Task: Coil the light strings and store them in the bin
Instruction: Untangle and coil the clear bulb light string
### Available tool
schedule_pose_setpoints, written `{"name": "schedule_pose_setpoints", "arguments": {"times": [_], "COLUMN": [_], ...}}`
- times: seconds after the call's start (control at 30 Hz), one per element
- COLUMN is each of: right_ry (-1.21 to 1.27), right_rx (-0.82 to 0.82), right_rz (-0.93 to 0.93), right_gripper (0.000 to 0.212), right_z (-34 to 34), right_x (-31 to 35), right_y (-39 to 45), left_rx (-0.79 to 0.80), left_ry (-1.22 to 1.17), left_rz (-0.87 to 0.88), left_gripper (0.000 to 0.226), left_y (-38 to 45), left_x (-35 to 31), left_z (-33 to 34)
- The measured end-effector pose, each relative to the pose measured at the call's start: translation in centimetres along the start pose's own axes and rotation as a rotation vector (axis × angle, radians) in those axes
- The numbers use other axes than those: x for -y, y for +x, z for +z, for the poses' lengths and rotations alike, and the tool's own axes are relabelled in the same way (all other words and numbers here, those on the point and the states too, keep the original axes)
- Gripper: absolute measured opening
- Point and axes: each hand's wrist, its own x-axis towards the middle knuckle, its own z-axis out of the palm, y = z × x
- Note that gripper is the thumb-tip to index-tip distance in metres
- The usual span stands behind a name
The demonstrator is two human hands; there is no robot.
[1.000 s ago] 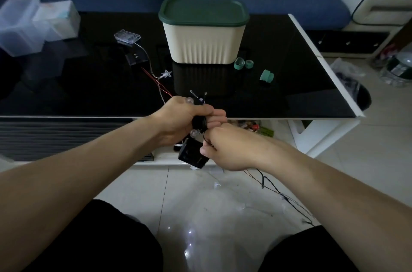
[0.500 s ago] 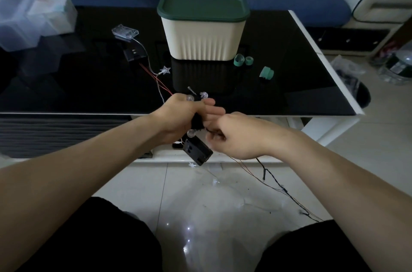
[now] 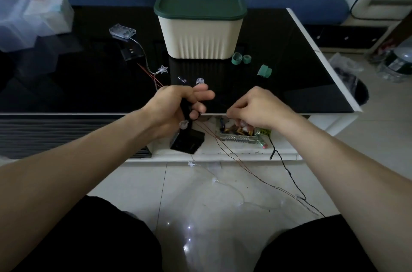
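Hands drawn apart — a fresh length of wire pulled out for the next wrap.

Near me, slack light string [image 3: 256, 179] trails on the floor. My right hand [image 3: 256, 108], now away from the left, pinches the wire; my left hand [image 3: 178, 104] grips the coil, battery box [image 3: 187, 140] dangling below. Far off, the bin [image 3: 200, 33] waits — lid on.
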Motion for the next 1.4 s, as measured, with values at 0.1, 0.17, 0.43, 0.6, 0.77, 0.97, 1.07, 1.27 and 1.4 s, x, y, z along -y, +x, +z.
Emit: {"name": "schedule_pose_setpoints", "arguments": {"times": [0.1, 0.17, 0.43, 0.6, 0.77, 0.97, 1.07, 1.27, 1.4], "right_ry": [-0.158, -0.273, -0.478, -0.332, -0.076, 0.074, 0.052, 0.076, 0.084], "right_rx": [-0.111, -0.124, 0.203, 0.301, 0.447, 0.556, 0.474, 0.305, 0.248], "right_rz": [-0.072, -0.145, -0.36, -0.343, -0.246, -0.145, -0.139, -0.135, -0.154], "right_gripper": [0.023, 0.027, 0.026, 0.022, 0.015, 0.008, 0.027, 0.02, 0.018], "right_z": [1.9, 3.0, 3.9, 2.7, 0.7, -0.1, -1.3, -2.3, -1.8], "right_x": [0.9, 2.1, 4.6, 3.9, 3.8, 3.1, 2.2, 0.3, 0.1], "right_y": [0.0, -0.4, -2.5, -2.4, -2.8, -2.5, -1.8, -1.0, -0.7], "left_rx": [0.062, 0.101, 0.365, 0.456, 0.506, 0.607, 0.599, 0.601, 0.654], "left_ry": [-0.086, -0.11, 0.138, 0.29, 0.421, 0.581, 0.782, 0.761, 0.621], "left_rz": [0.022, 0.027, -0.008, -0.009, 0.014, -0.092, -0.15, -0.052, -0.104], "left_gripper": [0.039, 0.04, 0.034, 0.024, 0.03, 0.056, 0.054, 0.049, 0.036], "left_y": [0.1, 0.2, 0.0, 0.1, -0.2, -0.4, -0.6, -0.8, -0.7], "left_x": [-0.2, -0.4, 0.5, 0.9, 0.8, 0.5, 0.6, 0.5, 0.0], "left_z": [0.1, -0.1, -0.4, -0.8, -0.1, 0.4, 0.2, -0.6, -0.8]}}
